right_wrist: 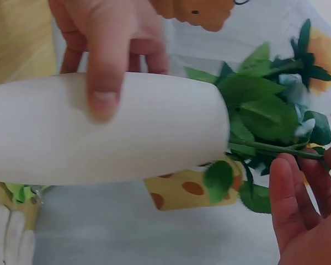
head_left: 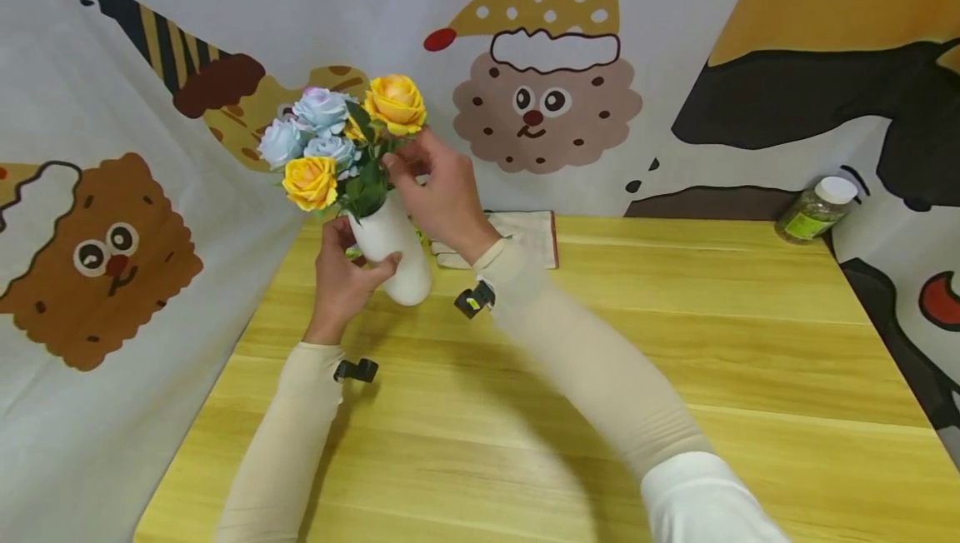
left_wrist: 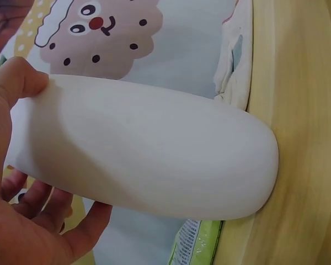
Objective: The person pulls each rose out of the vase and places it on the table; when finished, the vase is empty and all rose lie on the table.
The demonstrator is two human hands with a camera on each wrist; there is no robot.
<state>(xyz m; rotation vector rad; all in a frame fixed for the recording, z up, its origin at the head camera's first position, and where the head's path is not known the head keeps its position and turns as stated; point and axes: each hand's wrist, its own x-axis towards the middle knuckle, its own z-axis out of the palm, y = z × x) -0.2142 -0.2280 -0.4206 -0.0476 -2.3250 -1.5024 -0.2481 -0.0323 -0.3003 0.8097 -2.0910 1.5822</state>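
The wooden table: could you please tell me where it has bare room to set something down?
The widest bare patch lies right of the right forearm, in front of the jar; another lies between that forearm and the left forearm. It is crowded at the back left, around the vase, left hand, right hand and white glove.

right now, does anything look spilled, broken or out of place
Nothing stands out: the white vase in the left hand shows no visible damage, the jar is capped, and no spill shows on the table.
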